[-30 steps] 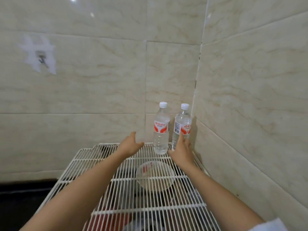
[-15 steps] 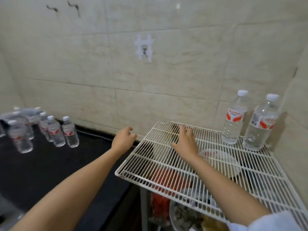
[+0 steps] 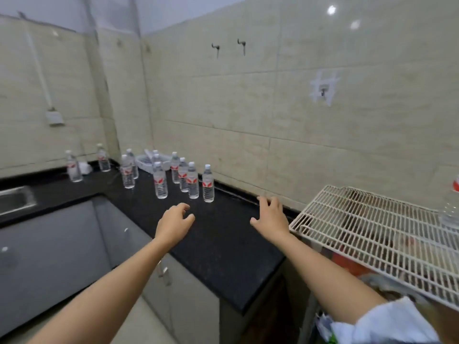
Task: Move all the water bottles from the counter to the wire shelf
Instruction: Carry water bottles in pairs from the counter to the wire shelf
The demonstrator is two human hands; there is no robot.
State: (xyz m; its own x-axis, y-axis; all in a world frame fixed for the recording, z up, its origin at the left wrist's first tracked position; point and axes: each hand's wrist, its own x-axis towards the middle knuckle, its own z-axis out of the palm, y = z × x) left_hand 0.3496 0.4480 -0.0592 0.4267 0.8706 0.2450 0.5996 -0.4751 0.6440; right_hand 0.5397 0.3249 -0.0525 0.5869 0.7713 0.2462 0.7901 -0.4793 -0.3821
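Your water bottles (image 3: 183, 177) are mostly bunched toward the back of the black table (image 3: 223, 249). They're all standing upright, caps up, so the long axis is straight vertical, and the red labels face roughly your way. The closest bottle (image 3: 208, 184) is at the right end of the bunch, near the wall. Two stragglers (image 3: 72, 167) stand well apart on the left leg of the table, behind the sink (image 3: 15, 201).

Your left hand (image 3: 173, 223) hangs over the table's front half, grip loose, fingers spread and a bit curled, holding nothing. Your right hand (image 3: 270, 217) is the same, empty and spread. It's close to the table's back edge and just left of the wire shelf (image 3: 360, 219) corner.

There's an open stretch of black table between both hands and the nearest bottles. On the shelf, one bottle (image 3: 450, 212) sits at the far right, cut off by the frame, with open grid to its left.
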